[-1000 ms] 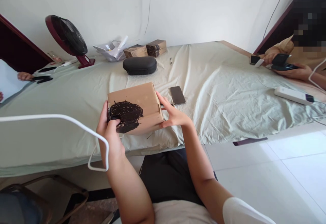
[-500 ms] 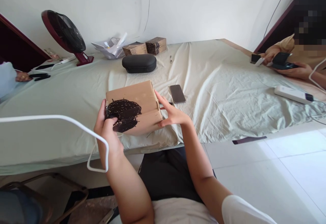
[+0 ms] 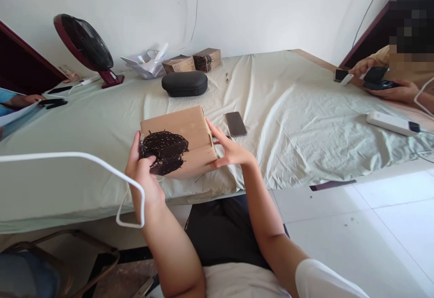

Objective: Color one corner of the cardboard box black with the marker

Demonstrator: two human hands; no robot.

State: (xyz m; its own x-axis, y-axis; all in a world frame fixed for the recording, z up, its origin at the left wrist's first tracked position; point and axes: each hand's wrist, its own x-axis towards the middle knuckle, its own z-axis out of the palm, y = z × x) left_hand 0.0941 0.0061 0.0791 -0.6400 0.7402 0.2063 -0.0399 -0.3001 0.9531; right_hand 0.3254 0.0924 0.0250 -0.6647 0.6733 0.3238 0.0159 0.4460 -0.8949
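A brown cardboard box (image 3: pixel 185 130) with a black scribbled patch on its near face is held just above the near edge of the sheet-covered table (image 3: pixel 288 121). My left hand (image 3: pixel 142 171) grips its left end, thumb on the black patch. My right hand (image 3: pixel 230 149) presses its right end with fingers closed against the side. A dark phone (image 3: pixel 236 124) lies on the sheet just right of the box.
A black oval case (image 3: pixel 185 83), two small cardboard boxes (image 3: pixel 191 61), a plastic bag (image 3: pixel 144 65) and a red fan (image 3: pixel 84 47) stand at the back. A white cable (image 3: pixel 84 160) loops at left. Another person's hands (image 3: pixel 386 87) hold a phone at right; a white power strip (image 3: pixel 391 123) lies nearby.
The box and both hands have shifted slightly up and left in view; the grip is unchanged. The sleeve at far left has moved.
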